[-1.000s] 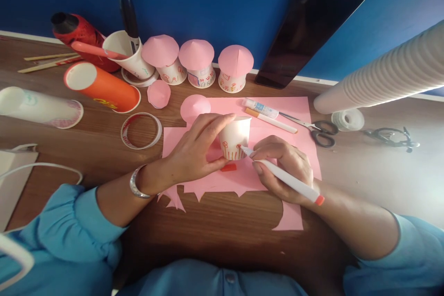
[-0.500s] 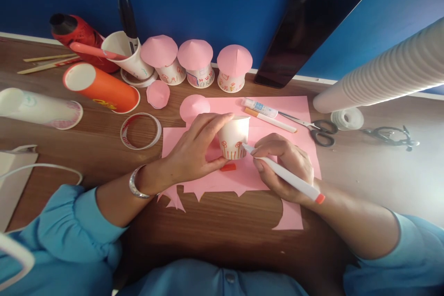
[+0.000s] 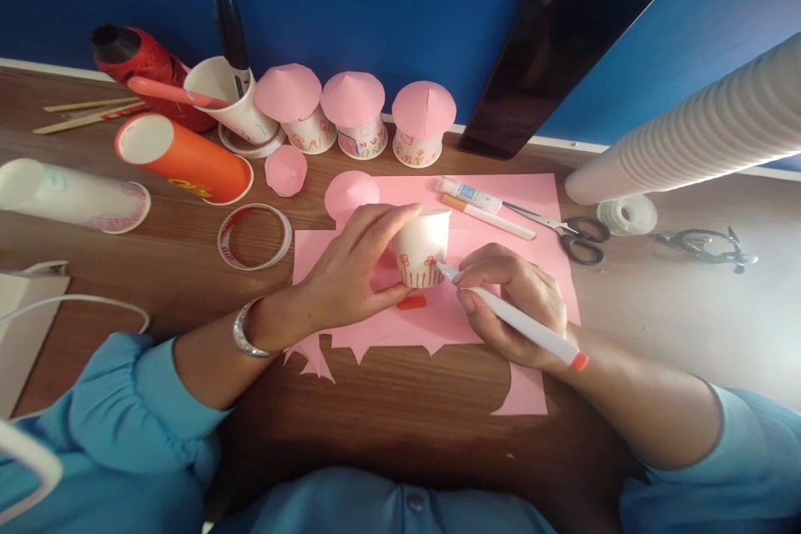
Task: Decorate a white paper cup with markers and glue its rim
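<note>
My left hand grips a small white paper cup, upside down on a sheet of pink paper, with orange flowers drawn on its side. My right hand holds a white marker with an orange end, its tip touching the cup's lower right side. A small orange marker cap lies on the pink paper just under the cup. A pink paper cone sits right behind my left hand.
Three decorated cups with pink cone tops stand by the blue wall. Glue tube, scissors, tape ring, an orange tube, a cup of pens, a leaning phone and a long stack of white cups surround the paper.
The marker tip has shifted very slightly along the cup's lower side. Both hands otherwise stay where they were.
</note>
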`<state>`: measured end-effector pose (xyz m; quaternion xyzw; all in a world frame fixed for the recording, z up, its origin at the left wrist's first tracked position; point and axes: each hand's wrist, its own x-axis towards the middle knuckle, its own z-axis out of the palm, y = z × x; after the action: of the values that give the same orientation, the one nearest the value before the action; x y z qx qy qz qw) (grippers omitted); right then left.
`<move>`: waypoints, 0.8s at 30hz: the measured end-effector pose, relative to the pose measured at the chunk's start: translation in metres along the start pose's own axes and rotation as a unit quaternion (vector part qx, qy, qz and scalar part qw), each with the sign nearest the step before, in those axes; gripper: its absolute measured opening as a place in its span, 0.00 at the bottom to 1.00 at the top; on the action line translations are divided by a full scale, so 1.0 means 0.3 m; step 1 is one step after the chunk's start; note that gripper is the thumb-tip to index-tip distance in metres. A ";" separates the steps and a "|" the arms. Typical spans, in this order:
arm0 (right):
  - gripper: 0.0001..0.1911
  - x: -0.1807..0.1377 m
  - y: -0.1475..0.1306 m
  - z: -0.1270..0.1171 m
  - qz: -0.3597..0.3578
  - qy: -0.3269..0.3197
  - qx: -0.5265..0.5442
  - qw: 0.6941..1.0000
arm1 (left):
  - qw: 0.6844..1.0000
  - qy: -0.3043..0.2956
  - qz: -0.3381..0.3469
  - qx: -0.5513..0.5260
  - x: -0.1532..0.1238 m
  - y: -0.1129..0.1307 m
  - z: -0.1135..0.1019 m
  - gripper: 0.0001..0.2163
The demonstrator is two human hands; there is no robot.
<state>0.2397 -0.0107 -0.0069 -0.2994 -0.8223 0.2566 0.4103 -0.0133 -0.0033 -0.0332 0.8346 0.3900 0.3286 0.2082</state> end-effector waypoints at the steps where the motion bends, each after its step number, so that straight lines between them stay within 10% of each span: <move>1: 0.09 0.000 0.000 -0.001 0.000 0.001 -0.003 1.000 | 1.000 0.001 0.002 0.001 0.001 0.000 0.000 0.40; 24: 0.09 -0.004 -0.009 -0.003 0.015 -0.002 -0.018 1.000 | 1.000 0.008 0.003 0.007 0.004 -0.003 0.001 0.38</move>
<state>0.2402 -0.0134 -0.0053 -0.3183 -0.8233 0.2484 0.3989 -0.0129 -0.0018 -0.0334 0.8347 0.3910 0.3330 0.1987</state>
